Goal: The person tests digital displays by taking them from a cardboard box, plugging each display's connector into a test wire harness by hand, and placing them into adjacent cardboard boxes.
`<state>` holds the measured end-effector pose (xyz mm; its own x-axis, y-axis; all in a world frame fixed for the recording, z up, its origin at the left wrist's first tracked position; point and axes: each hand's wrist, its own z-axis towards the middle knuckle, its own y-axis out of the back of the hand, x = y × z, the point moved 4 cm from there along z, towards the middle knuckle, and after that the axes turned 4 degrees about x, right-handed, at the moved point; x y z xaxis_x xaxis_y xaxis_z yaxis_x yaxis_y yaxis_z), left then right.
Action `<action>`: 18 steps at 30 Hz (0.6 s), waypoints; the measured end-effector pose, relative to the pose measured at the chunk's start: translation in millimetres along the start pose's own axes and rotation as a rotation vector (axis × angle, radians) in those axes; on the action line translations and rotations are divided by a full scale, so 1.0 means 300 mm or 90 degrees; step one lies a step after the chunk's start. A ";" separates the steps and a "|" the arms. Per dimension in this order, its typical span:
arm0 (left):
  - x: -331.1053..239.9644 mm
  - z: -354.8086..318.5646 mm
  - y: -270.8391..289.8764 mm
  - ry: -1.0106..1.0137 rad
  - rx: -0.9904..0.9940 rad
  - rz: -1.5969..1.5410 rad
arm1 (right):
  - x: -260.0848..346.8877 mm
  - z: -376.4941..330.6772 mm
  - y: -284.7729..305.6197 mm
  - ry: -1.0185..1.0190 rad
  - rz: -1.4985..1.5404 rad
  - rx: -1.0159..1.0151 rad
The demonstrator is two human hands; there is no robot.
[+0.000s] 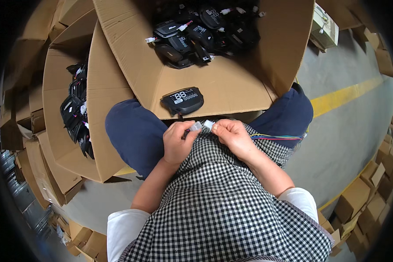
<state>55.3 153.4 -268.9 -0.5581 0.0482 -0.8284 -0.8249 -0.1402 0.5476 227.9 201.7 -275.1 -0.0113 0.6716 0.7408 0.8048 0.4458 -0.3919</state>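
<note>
My left hand grips a small white plug connector between thumb and fingers. My right hand pinches a second white connector, held tip to tip with the first. A bundle of coloured wires runs from my right hand off to the right across my lap. Just beyond my hands a black display unit with a dark screen lies on the lowered flap of a cardboard box. I sit with dark blue trousers and a checked apron.
The big box in front holds several black display units with white plugs. A second open cardboard box on the left holds more of them. Stacked cartons line both sides. A yellow line crosses the grey floor on the right.
</note>
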 end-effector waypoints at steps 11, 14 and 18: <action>-0.016 0.000 0.002 -0.179 0.082 0.149 | -0.045 0.039 -0.001 -0.201 0.105 0.129; -0.036 0.044 0.002 -0.111 0.198 0.179 | -0.071 0.045 0.013 -0.196 -0.100 0.136; -0.013 0.092 0.002 -0.115 0.391 0.120 | -0.065 0.077 0.023 -0.192 -0.176 0.189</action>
<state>54.6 180.3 -262.0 -0.6594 0.2510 -0.7087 -0.5837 0.4231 0.6930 219.9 205.5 -304.8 -0.4061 0.6261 0.6657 0.5445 0.7508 -0.3739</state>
